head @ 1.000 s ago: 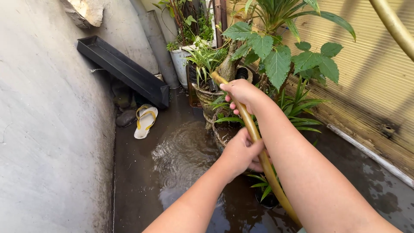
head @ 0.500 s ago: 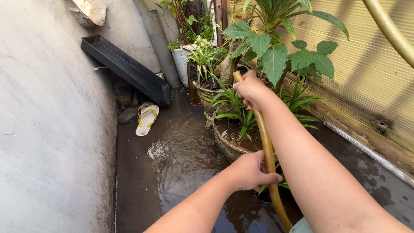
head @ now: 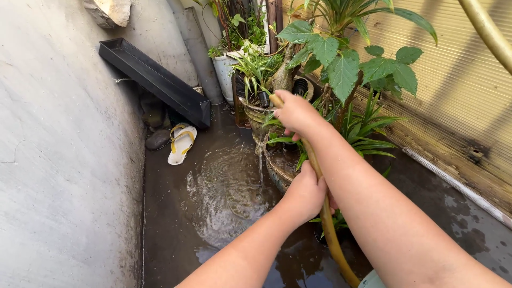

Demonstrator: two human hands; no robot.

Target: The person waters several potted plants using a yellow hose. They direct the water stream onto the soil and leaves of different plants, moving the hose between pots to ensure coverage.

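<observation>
Right hand [head: 296, 113] wrapped tight round the yellow hose [head: 326, 224] near its tip, above the clay pot [head: 274, 169]. Left hand [head: 306, 193] clamped lower on the hose, beside that pot. Water spilling over the pot's rim.

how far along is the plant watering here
Looks done: the floor is flooded and water spills over the rim of the near pot, so that one seems soaked. In hand: the right hand holds the hose tip over the pots, and the left hand grips it lower down. Possibly left: the white pot and the plants at the back; whether they are wet cannot be told.
</observation>
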